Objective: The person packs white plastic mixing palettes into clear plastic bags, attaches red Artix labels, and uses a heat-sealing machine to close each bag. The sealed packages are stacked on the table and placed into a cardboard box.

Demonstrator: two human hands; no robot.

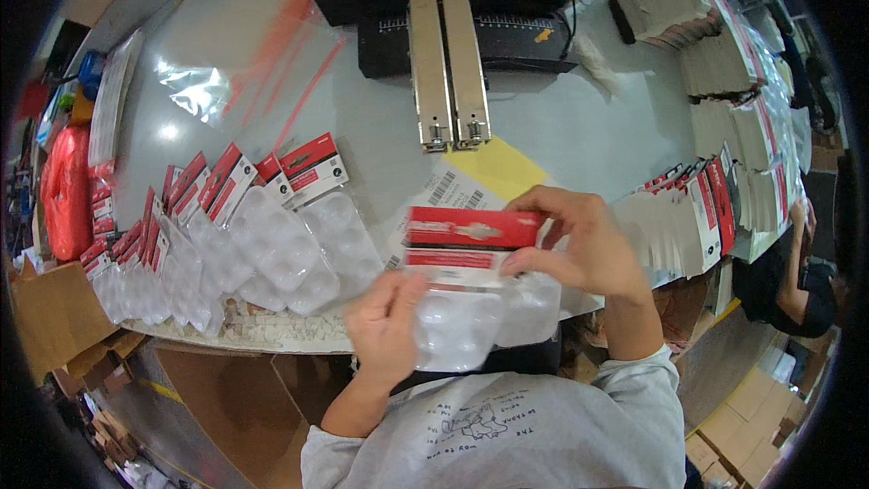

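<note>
Close in front of me, at the table's near edge, is a red and white header card [471,228] above white plastic trays with round wells [457,330], which look bagged in clear film. My left hand [387,321] pinches the left side, where card and tray meet. At the card's right end my right hand [579,243] grips it between thumb and fingers. Two trays show below the card; whether both hang from it I cannot tell. Just beyond lie a yellow sheet [498,167] and a white sheet of barcode labels [444,192].
A black machine with two metal arms [448,63], like a double stapler, stands ahead. Carded tray packs [272,240] overlap on the left; clear bags [204,45] lie behind. Header card stacks [674,226] line the right, near another person's arm [797,263]. A red bag [68,190] sits far left.
</note>
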